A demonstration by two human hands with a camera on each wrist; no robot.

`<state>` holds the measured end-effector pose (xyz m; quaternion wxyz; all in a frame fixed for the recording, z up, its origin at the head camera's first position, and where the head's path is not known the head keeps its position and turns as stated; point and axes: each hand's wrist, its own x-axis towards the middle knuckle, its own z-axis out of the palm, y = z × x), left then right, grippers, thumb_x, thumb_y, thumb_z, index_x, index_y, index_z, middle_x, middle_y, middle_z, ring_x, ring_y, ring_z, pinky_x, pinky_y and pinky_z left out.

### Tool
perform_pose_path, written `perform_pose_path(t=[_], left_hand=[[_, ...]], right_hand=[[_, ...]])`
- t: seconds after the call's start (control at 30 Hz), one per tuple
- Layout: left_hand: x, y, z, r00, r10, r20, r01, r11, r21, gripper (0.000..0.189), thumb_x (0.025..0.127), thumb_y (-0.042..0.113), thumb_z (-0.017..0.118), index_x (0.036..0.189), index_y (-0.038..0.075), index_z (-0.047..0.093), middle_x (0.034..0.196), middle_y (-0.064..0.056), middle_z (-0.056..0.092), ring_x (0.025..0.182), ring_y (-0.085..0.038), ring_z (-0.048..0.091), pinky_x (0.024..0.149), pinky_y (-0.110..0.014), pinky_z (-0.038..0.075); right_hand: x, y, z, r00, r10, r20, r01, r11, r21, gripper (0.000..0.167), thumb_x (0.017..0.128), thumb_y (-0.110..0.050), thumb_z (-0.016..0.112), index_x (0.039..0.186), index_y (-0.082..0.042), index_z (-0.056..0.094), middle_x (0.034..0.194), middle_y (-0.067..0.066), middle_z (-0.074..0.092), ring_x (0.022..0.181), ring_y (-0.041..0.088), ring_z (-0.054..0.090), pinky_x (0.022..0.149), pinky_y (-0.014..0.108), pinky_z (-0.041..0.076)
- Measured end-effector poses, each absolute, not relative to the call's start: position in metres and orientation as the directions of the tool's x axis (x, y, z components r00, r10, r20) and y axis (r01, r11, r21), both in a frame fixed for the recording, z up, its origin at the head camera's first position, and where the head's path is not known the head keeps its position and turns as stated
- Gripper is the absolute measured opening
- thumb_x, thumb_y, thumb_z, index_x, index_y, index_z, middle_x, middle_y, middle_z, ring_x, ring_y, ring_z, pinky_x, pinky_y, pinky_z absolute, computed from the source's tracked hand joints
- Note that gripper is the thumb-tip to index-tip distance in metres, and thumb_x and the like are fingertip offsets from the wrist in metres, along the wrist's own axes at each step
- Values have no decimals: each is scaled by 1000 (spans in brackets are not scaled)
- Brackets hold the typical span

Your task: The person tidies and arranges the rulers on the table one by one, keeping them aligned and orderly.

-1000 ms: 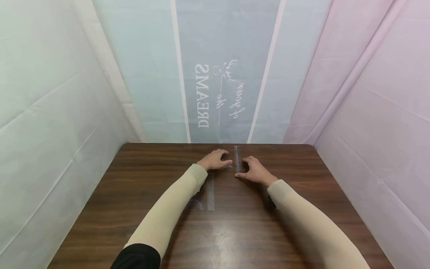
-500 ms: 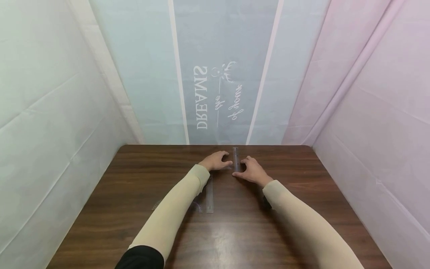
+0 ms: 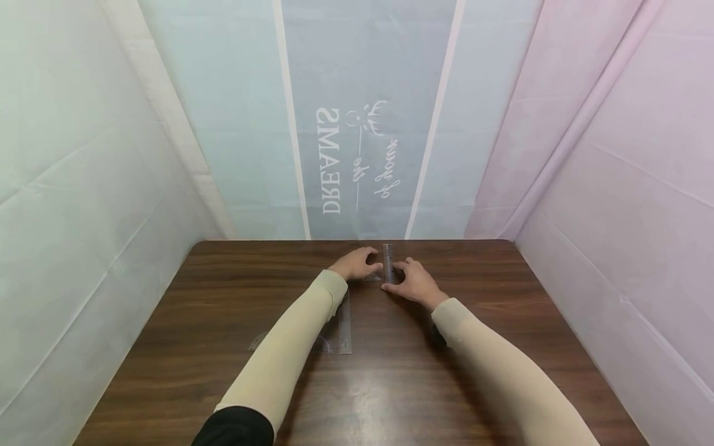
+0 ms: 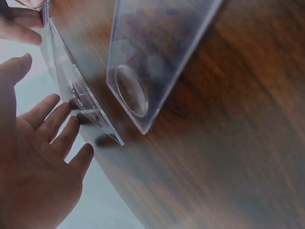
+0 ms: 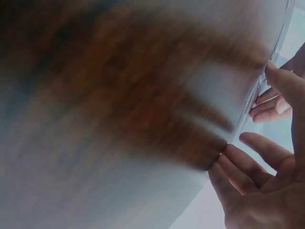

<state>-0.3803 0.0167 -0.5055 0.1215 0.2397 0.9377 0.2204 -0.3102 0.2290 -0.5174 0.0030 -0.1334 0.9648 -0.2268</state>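
A clear ruler (image 3: 388, 263) lies near the table's back edge, its length pointing away from me. On its right side my right hand (image 3: 417, 283) touches its edge with fingertips and thumb, fingers extended. My left hand (image 3: 356, 264) is to the left of it, fingers spread and holding nothing. Beside the left fingers lies a clear set square (image 3: 374, 277), largely covered by that hand in the head view. In the left wrist view this flat clear piece (image 4: 88, 98) is next to the fingertips. A second clear ruler (image 3: 346, 328) lies closer to me, alongside the left forearm.
Under the left forearm lies a clear piece with a purple arc (image 3: 325, 345), partly hidden. A curved clear edge (image 3: 258, 341) shows left of that sleeve. The brown wooden table (image 3: 446, 396) meets a printed curtain (image 3: 357, 74) at the back, with pale cloth on both sides.
My right hand has moved left until its fingers meet the ruler's edge. The left hand has hardly moved. The whole head view has shifted slightly.
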Motion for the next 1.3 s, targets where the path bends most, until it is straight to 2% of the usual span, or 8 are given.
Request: perform_pose_path(t=[0.03,0.1,0.27,0.4,0.53,0.73,0.97,1.3], left_hand=[[-380,17,-505,-855,504,-123,396,788,472,64,111,50,55,163,13,45,168,-12,44,155,-30,42,124,-47,37],[-380,17,-503,-855,504,-124,396,788,472,64,111,49,54,163,13,45,168,-12,43,155,-30,42,125,-47,37],[-381,18,-502,-859,499,-114,400,793,459,61,112,47,54,163,14,46,167,-10,45,155,-29,42,125,-46,36],[-381,19,-503,-861,499,-98,411,796,444,58,112,45,54,161,14,48,166,-11,46,154,-29,43,125,-46,36],[-382,20,-506,-864,496,-85,415,798,437,56,113,42,56,160,13,50,166,-12,47,153,-30,43,124,-47,37],[-383,21,-509,-875,478,-77,402,806,435,54,112,40,59,159,14,52,166,-10,46,153,-32,42,123,-49,38],[-393,28,-522,-887,456,-68,401,835,377,59,110,47,59,160,15,51,164,-9,45,150,-32,43,123,-51,37],[-395,37,-526,-915,401,-39,368,872,323,71,104,58,65,160,17,51,161,-9,47,146,-33,43,121,-55,35]], right_hand=[[-311,229,-518,-965,-257,57,-256,863,-437,77,93,-50,84,147,-1,63,135,23,60,124,40,58,104,58,52],[-311,229,-518,-966,-253,58,-253,864,-435,75,93,-50,83,148,-3,64,140,24,59,132,42,56,108,60,50],[-310,230,-517,-968,-250,40,-243,874,-420,72,94,-51,82,147,-5,65,150,26,54,139,44,52,111,61,48],[-307,229,-515,-965,-259,46,-254,876,-411,70,94,-50,82,146,-5,66,136,23,59,118,38,59,99,57,54],[-305,229,-515,-961,-272,43,-265,873,-409,69,94,-49,82,146,-7,67,122,17,58,102,31,56,89,52,53],[-304,232,-518,-958,-283,36,-272,867,-419,70,94,-50,83,149,-10,65,121,15,57,102,30,55,90,51,52],[-302,234,-517,-957,-289,29,-270,847,-457,76,92,-47,85,150,-3,61,129,16,59,112,31,58,99,53,53],[-301,234,-517,-953,-297,55,-289,842,-455,66,92,-43,87,140,-3,69,120,14,60,100,27,57,92,50,54]])
